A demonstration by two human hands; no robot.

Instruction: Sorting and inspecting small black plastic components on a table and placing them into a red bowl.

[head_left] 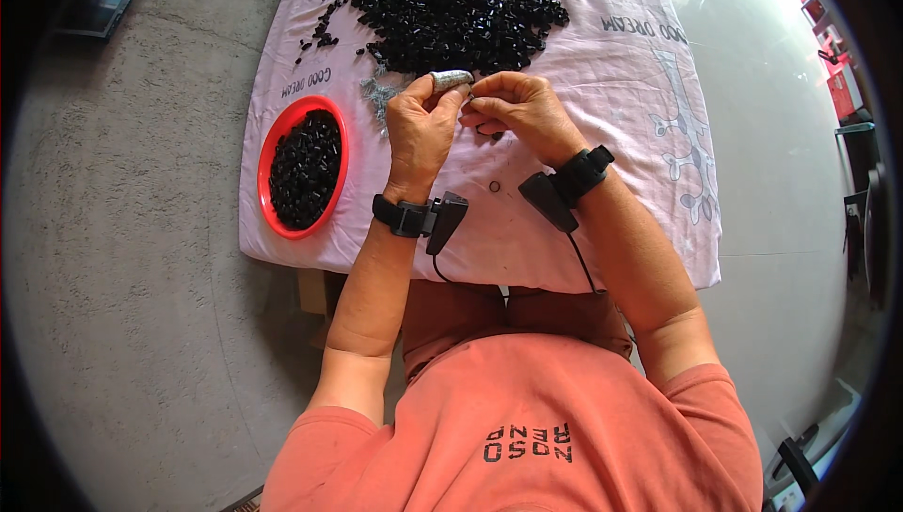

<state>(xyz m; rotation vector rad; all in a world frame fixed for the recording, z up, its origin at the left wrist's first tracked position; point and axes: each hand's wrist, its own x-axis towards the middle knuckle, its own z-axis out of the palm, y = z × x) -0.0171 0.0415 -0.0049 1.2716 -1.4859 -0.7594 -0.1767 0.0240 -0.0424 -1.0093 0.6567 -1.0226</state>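
Note:
My left hand [419, 128] and my right hand [529, 113] meet over the cloth, just in front of a large heap of small black pieces [442, 9]. Both are closed, fingertips pinched close together around something too small to make out. A silvery grey sleeve or wrap [453, 80] runs along my left index finger. Beside that hand lies a loose tangle of thin grey bits [378, 96]. A dark piece [488, 133] shows beneath my right fingers, partly hidden. Closer to me, a small dark ring [495, 187] rests on the cloth.
A red bowl [345, 159] holding many black pieces stands at the table's left edge. Pink printed cloth [621, 220] covers the table. Stray black pieces [324, 40] lie left of the heap. Black wrist straps with boxes and cables [451, 220] hang near the cloth. Concrete floor [141, 183] surrounds it.

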